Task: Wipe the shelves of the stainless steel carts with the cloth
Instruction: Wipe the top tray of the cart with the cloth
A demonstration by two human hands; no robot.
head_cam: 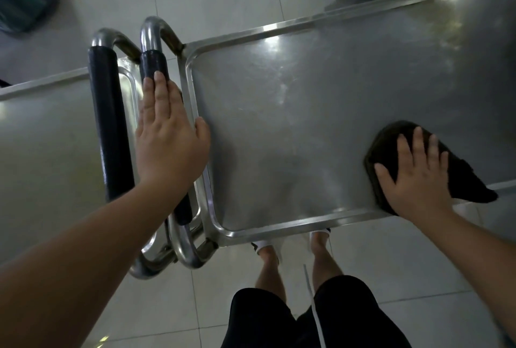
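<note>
Cloth — dark and bunched — lay flat on the top shelf of the right-hand cart, close to its near rim, with one corner trailing over that rim toward the floor. The right hand pressed down on it with fingers straight and spread, palm near the raised edge. The left hand rested open on the black-sleeved handle of that cart, fingers straight and together, thumb touching the shelf's end rim.

The likeliest slip, as I judged it, was the cloth dragging off the near edge: its overhanging corner sat outside the lip, and a stroke pulled toward the body could have carried the rest after it. The cart might also have rolled under a hard push, since the left hand lay flat on the handle rather than gripping it. A second cart stood end to end with the first, its own padded handle just beside the other, so a shove leftward could have knocked the two together.

Open steel stretched away to the far rim and rightward out of view. The raised lip ran round the shelf, and its rounded corner near the person's feet looked awkward for a flat palm to reach.
</note>
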